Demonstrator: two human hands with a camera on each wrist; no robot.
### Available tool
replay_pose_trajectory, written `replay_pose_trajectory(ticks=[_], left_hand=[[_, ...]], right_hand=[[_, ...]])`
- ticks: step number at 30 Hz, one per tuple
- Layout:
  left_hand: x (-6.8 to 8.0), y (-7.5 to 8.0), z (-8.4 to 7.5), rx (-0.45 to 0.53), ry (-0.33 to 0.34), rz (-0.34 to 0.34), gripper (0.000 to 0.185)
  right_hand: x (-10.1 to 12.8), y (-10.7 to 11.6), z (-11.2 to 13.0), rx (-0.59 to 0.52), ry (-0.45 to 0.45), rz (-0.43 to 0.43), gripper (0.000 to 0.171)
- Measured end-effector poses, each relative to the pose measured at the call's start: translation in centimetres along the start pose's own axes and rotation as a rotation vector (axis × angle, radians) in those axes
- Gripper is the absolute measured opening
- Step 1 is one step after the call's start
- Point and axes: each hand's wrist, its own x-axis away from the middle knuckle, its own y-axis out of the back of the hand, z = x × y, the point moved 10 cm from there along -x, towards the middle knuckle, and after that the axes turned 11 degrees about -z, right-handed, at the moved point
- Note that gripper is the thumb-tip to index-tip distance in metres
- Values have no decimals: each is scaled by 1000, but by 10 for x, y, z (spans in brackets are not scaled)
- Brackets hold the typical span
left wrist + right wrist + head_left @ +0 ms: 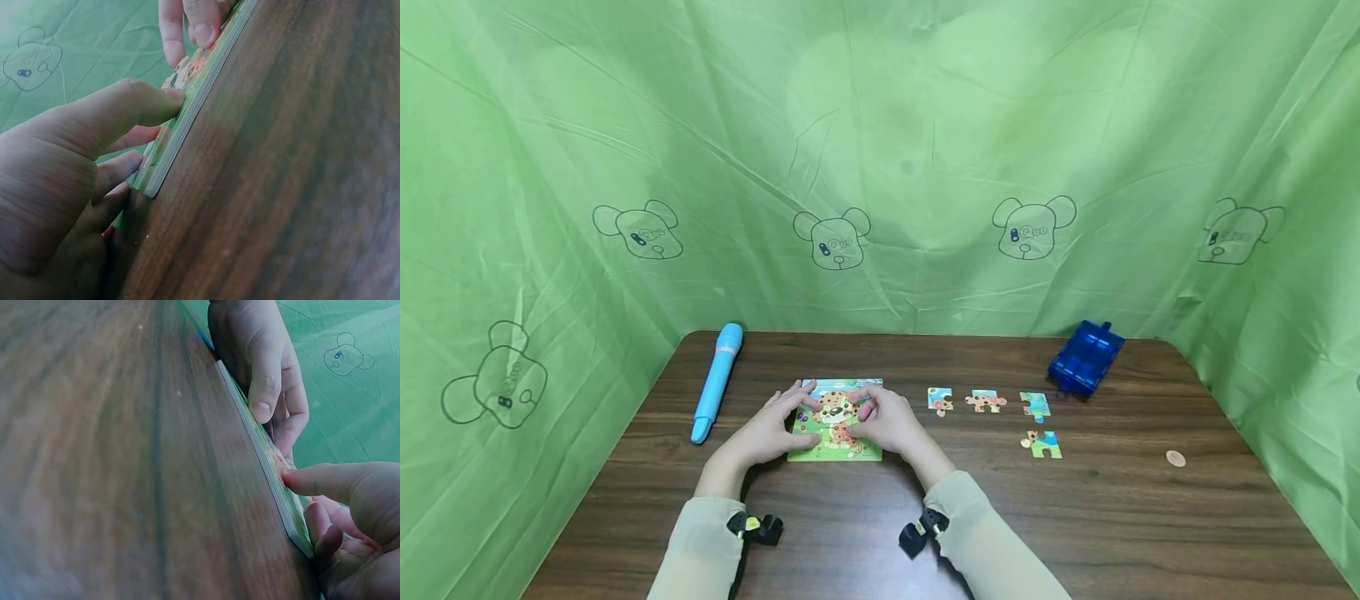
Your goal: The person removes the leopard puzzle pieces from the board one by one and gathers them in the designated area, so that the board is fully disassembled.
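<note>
1. Left hand [772,431] resting on the left side of a puzzle board [838,423], thumb laid along the near edge, fingers spread over the picture; no clear grip around anything.
2. Right hand [887,421] resting on the right side of the same board, thumb at the near edge, fingers bent over the leopard picture near its middle; whether a piece sits pinched under those fingertips cannot be told.
3. Seen from the left wrist: thumb [134,106] pressed against the thin edge of the board [187,119], other fingers lying on its face, board flat on the wood.
4. Seen from the right wrist: fingertip [300,481] touching the top of the board [275,481], opposite hand [262,356] holding the far end with a thumb over the edge.
5. Board lying flat near the middle of a dark wooden table [1075,517], just in front of the person.
6. Four loose puzzle pieces to the right of the board, apart from it: three in a row [940,401] [985,402] [1035,405] and one [1043,444] nearer the person.
7. Blue pen-shaped device [718,381] lying at the left of the table.
8. Blue translucent box [1086,357] at the far right, beyond the pieces.
9. Small round tan disc [1176,458] alone near the right edge.
10. Green sheet with bear outlines [880,167] hung behind and around the table.
</note>
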Motion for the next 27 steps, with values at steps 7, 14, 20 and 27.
replay_pose_trajectory(ticks=[7, 14, 20, 27], left_hand=[[0, 0, -2, 3, 0, 0, 43], [0, 0, -2, 14, 1, -6, 43], [0, 1, -2, 18, -4, -9, 42], [0, 1, -4, 19, -3, -7, 42]], right_hand=[[2, 1, 6, 43, 21, -7, 43], [3, 1, 12, 34, 47, -12, 41], [3, 1, 13, 29, 56, -11, 40], [3, -1, 12, -1, 53, -1, 44]])
